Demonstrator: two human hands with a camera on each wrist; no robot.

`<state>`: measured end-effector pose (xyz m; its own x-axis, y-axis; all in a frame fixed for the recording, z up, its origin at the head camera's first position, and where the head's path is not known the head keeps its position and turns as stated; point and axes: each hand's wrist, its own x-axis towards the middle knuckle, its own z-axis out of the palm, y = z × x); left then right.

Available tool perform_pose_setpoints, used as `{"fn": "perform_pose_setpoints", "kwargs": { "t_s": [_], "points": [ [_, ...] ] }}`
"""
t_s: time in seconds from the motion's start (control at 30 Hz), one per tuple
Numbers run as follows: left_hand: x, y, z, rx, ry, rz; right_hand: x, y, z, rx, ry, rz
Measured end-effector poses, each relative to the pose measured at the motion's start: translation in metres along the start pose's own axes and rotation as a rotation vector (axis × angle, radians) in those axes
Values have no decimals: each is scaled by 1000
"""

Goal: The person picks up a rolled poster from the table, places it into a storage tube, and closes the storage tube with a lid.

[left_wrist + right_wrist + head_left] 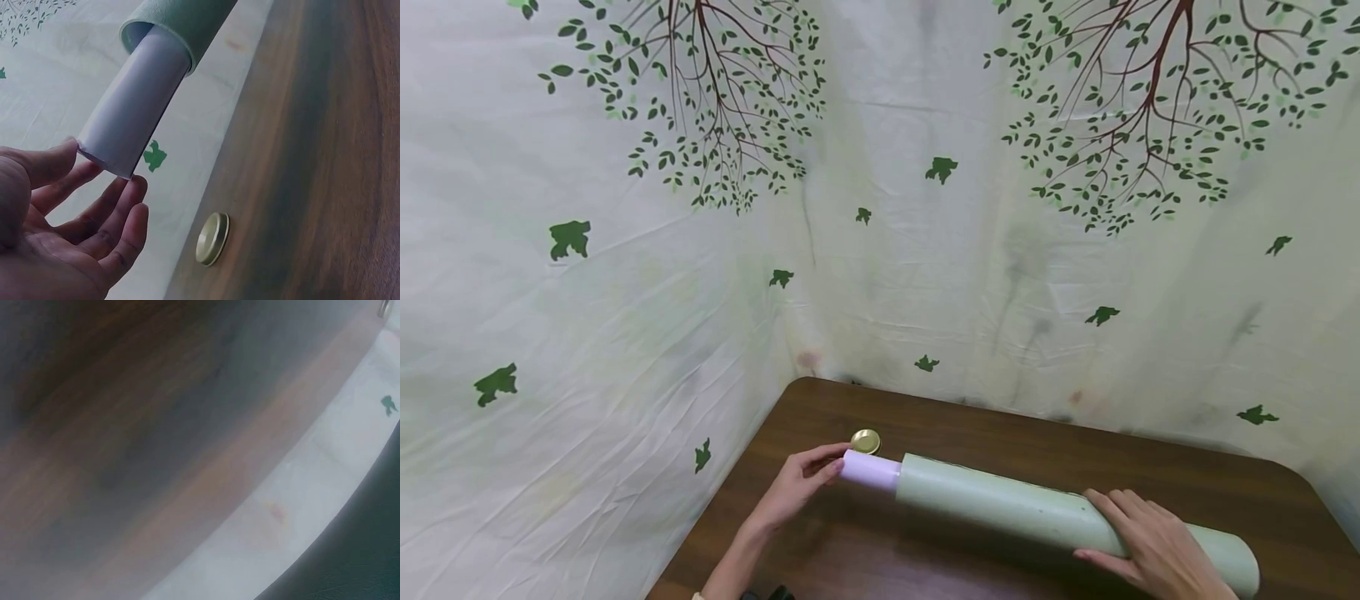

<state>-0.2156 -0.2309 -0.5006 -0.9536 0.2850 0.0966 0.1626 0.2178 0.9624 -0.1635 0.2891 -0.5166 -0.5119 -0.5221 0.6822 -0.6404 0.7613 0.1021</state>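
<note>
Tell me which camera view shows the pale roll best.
The left wrist view: the pale roll looks largest there, from the green tube to the left hand. The head view shows it smaller; the right wrist view, not at all.

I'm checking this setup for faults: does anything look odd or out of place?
Yes: the trees on the cloth backdrop seem upside down, branches fanning downward. Nothing looks spilled; the pale roll sticks partway out of the green tube.

Pale green tube [1007, 502], raised over the table [820, 408], lilac roll [871, 470] (smooth) jutting from one end
</note>
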Motion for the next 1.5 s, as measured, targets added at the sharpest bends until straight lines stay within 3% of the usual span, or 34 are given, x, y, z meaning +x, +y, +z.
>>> {"fn": "perform_pose_setpoints", "kwargs": {
  "t_s": [0.57, 1.5],
  "points": [
    [11, 5, 25, 18, -53, 100, 9, -3, -3, -28, -26, 27],
    [17, 10, 56, 13, -110, 71, 16, -6, 4, -11, -5, 10]
  ]
}}
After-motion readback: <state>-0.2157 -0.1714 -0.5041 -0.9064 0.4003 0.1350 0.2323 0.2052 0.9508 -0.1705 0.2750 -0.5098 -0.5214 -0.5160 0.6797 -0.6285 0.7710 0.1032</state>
